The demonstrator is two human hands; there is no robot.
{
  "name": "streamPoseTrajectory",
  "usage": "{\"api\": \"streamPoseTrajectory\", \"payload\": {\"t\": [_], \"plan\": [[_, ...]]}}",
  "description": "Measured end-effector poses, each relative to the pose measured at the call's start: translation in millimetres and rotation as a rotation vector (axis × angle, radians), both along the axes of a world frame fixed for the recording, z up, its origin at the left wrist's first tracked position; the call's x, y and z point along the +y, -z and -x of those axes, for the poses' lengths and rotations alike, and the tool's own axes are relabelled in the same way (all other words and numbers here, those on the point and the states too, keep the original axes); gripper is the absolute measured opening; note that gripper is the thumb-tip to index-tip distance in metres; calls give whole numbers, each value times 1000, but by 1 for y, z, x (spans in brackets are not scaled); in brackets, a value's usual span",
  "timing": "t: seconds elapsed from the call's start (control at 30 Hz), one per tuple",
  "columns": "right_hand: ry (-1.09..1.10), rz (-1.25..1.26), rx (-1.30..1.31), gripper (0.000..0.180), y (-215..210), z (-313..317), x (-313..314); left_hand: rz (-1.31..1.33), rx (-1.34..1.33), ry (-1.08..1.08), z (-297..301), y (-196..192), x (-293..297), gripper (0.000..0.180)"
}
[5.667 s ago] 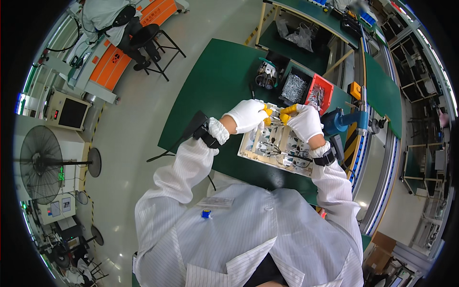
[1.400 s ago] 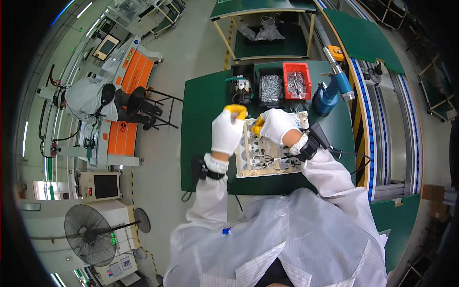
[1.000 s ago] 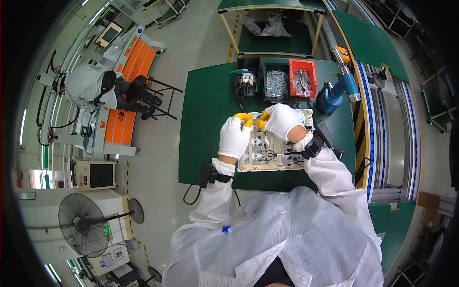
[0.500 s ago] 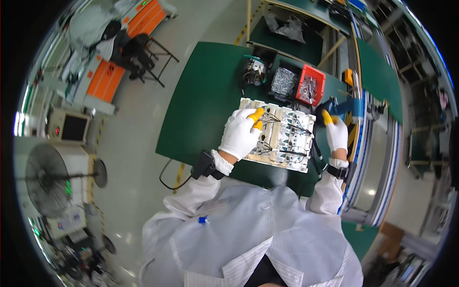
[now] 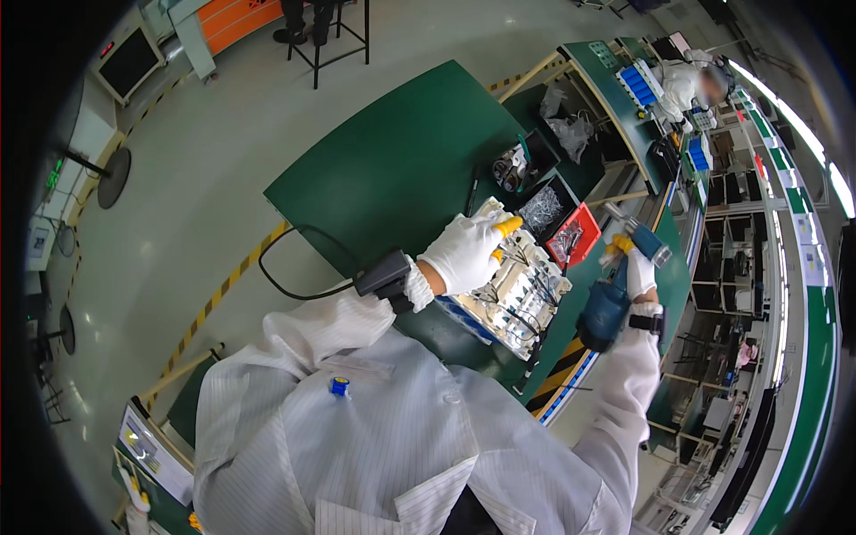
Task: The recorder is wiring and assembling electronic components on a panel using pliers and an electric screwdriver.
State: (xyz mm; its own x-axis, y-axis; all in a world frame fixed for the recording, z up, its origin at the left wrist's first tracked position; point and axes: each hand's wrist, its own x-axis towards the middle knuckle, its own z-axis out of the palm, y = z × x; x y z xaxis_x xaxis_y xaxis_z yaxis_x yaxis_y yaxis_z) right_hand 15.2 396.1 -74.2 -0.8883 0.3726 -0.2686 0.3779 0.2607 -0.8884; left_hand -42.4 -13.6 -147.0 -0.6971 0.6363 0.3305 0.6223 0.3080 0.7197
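My left hand [image 5: 465, 254], in a white glove with yellow fingertips, rests over the near left part of a cream-coloured frame [image 5: 515, 301] with black wires across it. Its fingers are apart, and nothing shows between them. My right hand [image 5: 638, 272], gloved the same way, is wrapped round the handle of a blue cordless power driver [image 5: 606, 308]. The driver is raised to the right of the frame, its nose towards the far left. Just past the frame are a black bin of screws [image 5: 540, 209] and a red bin of small metal parts [image 5: 567, 242].
A dark clamp-like device [image 5: 512, 169] stands beyond the frame on the green table [image 5: 374, 169]. A black cable [image 5: 278, 281] loops from my left wrist. At the far right a person [image 5: 682, 89] sits by another bench. A stool [image 5: 343, 40] stands at the back left.
The view has turned, so the table appears tilted. My right hand, earlier reaching to the driver beside the frame, now grips it and has lifted it. My left hand stays on the frame.
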Motion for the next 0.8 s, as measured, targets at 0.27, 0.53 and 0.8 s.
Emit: {"api": "streamPoseTrajectory", "payload": {"t": [0.27, 0.53, 0.8], "plan": [[-702, -311, -387, 22, -91, 15, -156, -81, 91, -89, 3, 11, 6, 24], [-716, -351, -543, 24, -83, 24, -163, 38, -101, 18, 1, -9, 0, 54], [-761, -479, -504, 25, -86, 33, -178, 12, -9, -33, 0, -7, -5, 52]]}}
